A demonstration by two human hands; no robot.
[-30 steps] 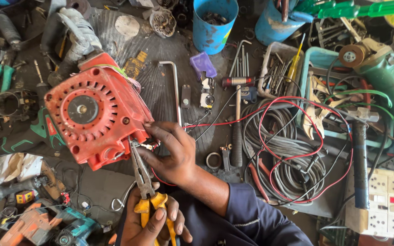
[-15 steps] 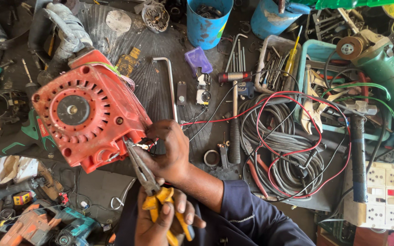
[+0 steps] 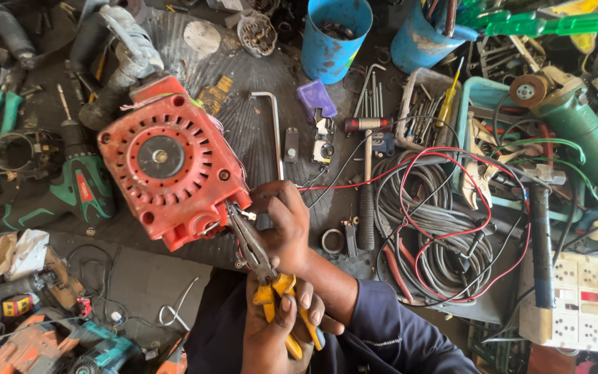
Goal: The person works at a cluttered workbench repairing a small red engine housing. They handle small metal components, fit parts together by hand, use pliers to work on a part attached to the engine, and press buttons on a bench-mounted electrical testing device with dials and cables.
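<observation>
A red ribbed motor housing (image 3: 171, 166) with a round metal hub lies tilted on the dark work surface. My right hand (image 3: 286, 223) rests against its lower right corner, fingers at the small wires there. My left hand (image 3: 278, 332) is closed on yellow-handled pliers (image 3: 257, 260), whose jaws point up-left and touch that same corner of the housing. A dark blue sleeve (image 3: 396, 332) covers my right forearm.
Coiled grey, red and black cables (image 3: 444, 228) lie to the right, with a hammer (image 3: 367, 180) beside them. Two blue buckets (image 3: 333, 34) stand at the back. A green drill (image 3: 70, 194), a green grinder (image 3: 576, 118), a white socket strip (image 3: 576, 305) and scattered tools crowd the surroundings.
The view has shifted, so the housing sits further right and lower in frame. Both hands keep their grip at the housing's corner; the pliers stay at the same spot.
</observation>
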